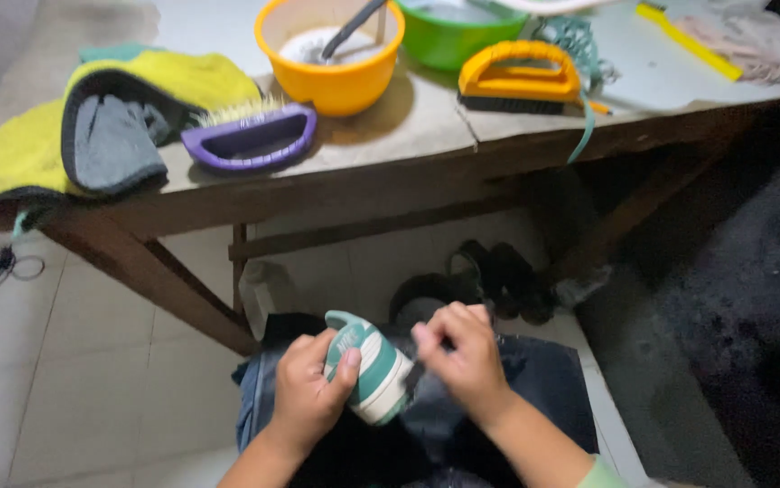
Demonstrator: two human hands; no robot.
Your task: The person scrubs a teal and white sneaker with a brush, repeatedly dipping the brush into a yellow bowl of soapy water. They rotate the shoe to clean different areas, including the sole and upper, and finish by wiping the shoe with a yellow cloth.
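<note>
Resting over the person's lap, a small sneaker (367, 370) of smooth green and white panels with a pale rubbery sole is held heel up, low in the view and just in front of the wooden table (390, 136). The left hand (307, 393) is wrapped around its side, thumb pressed on the upper, clamped on the shoe. The right hand (464, 357) sits just beside the shoe's other side with its fingers curled together; blur hides whether they pinch anything. Dark denim (534, 380) lies under both hands.

Under the table, on the pale tiled floor (74, 361), lie dark sandals (485, 280), too dim to count surely.

On the worn tabletop stand two round plastic bowls: one orange (331, 68), holding white foam and a dark-handled tool (354, 27), and one green (453, 36). Two scrub brushes lie there too: a purple one (250, 140) turned bristles up, and an orange one (521, 81) with dark bristles down. A fluffy yellow cloth with grey lining (119, 122) droops over the left corner. A yellow strip (688, 41) lies far right.
</note>
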